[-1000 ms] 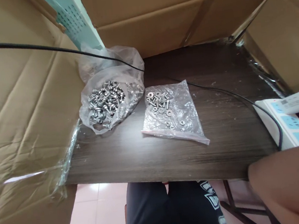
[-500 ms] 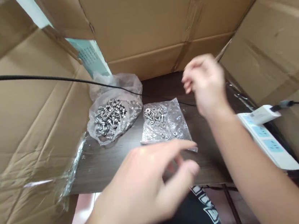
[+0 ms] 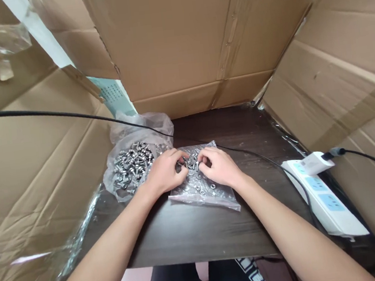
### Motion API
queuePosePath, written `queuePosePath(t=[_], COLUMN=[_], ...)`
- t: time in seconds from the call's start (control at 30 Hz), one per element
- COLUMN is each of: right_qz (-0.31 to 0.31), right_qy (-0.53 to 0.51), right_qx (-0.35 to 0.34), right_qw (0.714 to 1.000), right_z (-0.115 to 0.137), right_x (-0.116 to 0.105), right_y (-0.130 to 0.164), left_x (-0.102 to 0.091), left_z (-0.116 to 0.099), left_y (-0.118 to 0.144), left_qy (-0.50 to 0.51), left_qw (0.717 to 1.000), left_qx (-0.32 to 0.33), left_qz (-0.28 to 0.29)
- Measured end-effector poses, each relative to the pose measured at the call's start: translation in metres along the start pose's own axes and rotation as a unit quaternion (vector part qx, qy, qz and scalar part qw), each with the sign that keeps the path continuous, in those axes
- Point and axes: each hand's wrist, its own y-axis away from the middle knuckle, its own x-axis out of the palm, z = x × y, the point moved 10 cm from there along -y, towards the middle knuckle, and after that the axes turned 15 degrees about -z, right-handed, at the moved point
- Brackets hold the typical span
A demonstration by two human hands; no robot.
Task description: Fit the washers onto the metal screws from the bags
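Observation:
On the dark table lies a flat clear plastic bag (image 3: 221, 195) with a small pile of bolts, washers and nuts (image 3: 192, 160) on it. My left hand (image 3: 166, 172) reaches in at the left of the pile, thumb and fingers curled together around small metal parts. From the right comes my right hand (image 3: 221, 167), its thumb and fingertips closed at the pile's edge, close to a bolt. Which pieces either hand pinches is too small to tell. A few loose nuts (image 3: 202, 191) lie nearer me on the bag. Left of my left hand, an open plastic bag (image 3: 109, 175) holds many bolts (image 3: 134, 163).
Cardboard walls (image 3: 176, 46) enclose the table (image 3: 206, 236) at the back and both sides. A black cable (image 3: 68, 113) crosses from the left and runs over the table. A white power strip (image 3: 341, 219) with a plugged-in adapter (image 3: 313, 163) lies at the right.
Both hands, raised and blurred above the table before, have come down to the small pile on the flat bag. My right hand moved left and lower; my left hand moved forward.

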Motion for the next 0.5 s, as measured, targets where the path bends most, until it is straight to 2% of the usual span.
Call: queuePosePath(t=[0.2,0.5], right_qz=[0.022,0.017], right_qy=[0.086,0.06], right_qx=[-0.007,-0.007], right_qw=[0.996,0.998], right_z=[0.0089,0.0057], right_x=[0.0025,0.0084], right_y=[0.0011,0.0001], left_x=[0.0053,0.0063], left_z=[-0.0033,0.0038], left_y=[0.0029,0.0045], left_qy=[-0.013,0.005], left_qw=[1.0,1.0], left_qx=[0.025,0.018], left_qz=[0.008,-0.022])
